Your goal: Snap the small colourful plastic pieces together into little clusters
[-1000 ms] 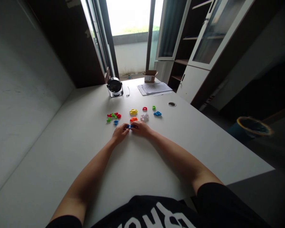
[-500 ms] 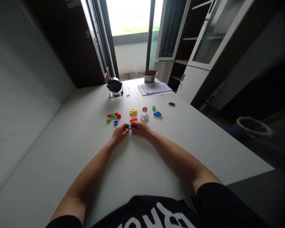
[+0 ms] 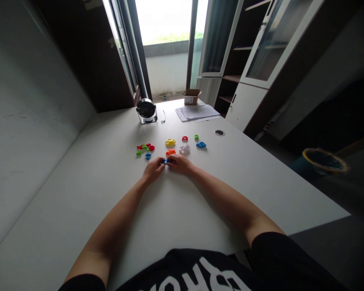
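Observation:
Between my two hands is a small blue plastic piece [image 3: 166, 161], low over the table or resting on it; I cannot tell which. My left hand [image 3: 153, 169] pinches its left side, and my right hand [image 3: 180, 164] grips its right side. The fingers cover much of it. Just beyond lie an orange piece [image 3: 170, 152] and a cluster of white pieces [image 3: 185, 149]. Left of these, a blue piece [image 3: 148, 156] sits near a green piece [image 3: 138, 153] and a pile of red and green pieces [image 3: 145, 147].
Farther back are yellow [image 3: 170, 142], red [image 3: 185, 138], green [image 3: 196, 137] and blue pieces [image 3: 201, 144]. A round black-and-silver device [image 3: 146, 110], papers [image 3: 198, 112] and an open cardboard box [image 3: 191, 97] stand toward the far edge. A cable hole [image 3: 220, 132] is at right.

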{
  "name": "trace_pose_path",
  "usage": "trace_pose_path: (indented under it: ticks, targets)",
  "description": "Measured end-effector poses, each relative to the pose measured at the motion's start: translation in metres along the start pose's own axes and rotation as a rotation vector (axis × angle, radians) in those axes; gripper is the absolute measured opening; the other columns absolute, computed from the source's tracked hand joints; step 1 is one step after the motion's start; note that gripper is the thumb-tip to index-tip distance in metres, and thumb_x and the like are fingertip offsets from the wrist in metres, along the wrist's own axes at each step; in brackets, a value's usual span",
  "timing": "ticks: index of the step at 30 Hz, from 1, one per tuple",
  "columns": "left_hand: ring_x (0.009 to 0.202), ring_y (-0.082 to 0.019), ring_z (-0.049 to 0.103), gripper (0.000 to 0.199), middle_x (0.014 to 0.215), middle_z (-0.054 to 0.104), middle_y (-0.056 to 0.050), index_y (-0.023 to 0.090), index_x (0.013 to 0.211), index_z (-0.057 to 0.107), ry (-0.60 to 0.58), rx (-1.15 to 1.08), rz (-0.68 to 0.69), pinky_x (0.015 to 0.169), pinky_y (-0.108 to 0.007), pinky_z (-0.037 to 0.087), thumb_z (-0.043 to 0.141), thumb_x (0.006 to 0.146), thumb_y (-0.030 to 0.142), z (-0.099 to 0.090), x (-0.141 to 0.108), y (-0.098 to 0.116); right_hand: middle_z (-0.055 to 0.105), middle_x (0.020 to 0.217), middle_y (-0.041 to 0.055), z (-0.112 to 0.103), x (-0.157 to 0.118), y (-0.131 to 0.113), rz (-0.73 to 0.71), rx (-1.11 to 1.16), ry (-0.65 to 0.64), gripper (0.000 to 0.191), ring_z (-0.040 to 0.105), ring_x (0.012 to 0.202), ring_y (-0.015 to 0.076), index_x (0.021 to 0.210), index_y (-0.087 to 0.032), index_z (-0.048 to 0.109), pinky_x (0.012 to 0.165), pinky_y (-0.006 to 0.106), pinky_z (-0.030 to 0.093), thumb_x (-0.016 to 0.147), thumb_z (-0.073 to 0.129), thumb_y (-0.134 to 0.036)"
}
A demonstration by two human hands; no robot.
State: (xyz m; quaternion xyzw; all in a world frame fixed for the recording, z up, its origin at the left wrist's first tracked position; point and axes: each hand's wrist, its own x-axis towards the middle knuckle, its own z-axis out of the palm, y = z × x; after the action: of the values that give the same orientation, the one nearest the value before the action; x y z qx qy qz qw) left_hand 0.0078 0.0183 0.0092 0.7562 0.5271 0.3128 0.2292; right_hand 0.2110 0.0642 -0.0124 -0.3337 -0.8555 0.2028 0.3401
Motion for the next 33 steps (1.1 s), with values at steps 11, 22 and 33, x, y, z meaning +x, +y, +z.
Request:
trace_pose_path:
  ticks: [11,22,33]
  targets:
    - [0.068,-0.015,0.058,0.024,0.081,0.068,-0.002,0.021,0.106,0.066,-0.009,-0.009,-0.014,0.063,-0.024,0.043,0.056,0.087,0.032,0.0000,0.0005,0.0005,0.066,0.083,0.0018,0.0003,0.0000,0.0007,0.013,-0.012,-0.006,0.014,0.055,0.070,0.0126,0.097,-0.019,0.067,0.064,0.022,0.038,0.085,0.066,-0.026]
    - [0.069,-0.015,0.060,0.024,0.083,0.069,-0.002,0.021,0.107,0.066,-0.009,-0.027,-0.009,0.064,-0.024,0.045,0.056,0.087,0.031,0.0017,0.0011,-0.0025,0.065,0.081,0.0014,-0.0011,-0.0001,-0.0022,0.008,0.005,0.001,0.013,0.054,0.068,0.0122,0.096,-0.019,0.068,0.063,0.022,0.038,0.086,0.065,-0.026]
    - [0.071,-0.015,0.061,0.024,0.084,0.069,-0.002,0.021,0.107,0.065,-0.012,-0.017,-0.014,0.064,-0.024,0.045,0.055,0.088,0.032,0.0003,0.0006,-0.0002,0.065,0.081,0.0016,-0.0023,0.0001,-0.0036,0.010,-0.004,-0.008,0.013,0.053,0.069,0.0120,0.096,-0.018,0.067,0.064,0.022,0.038,0.086,0.064,-0.027]
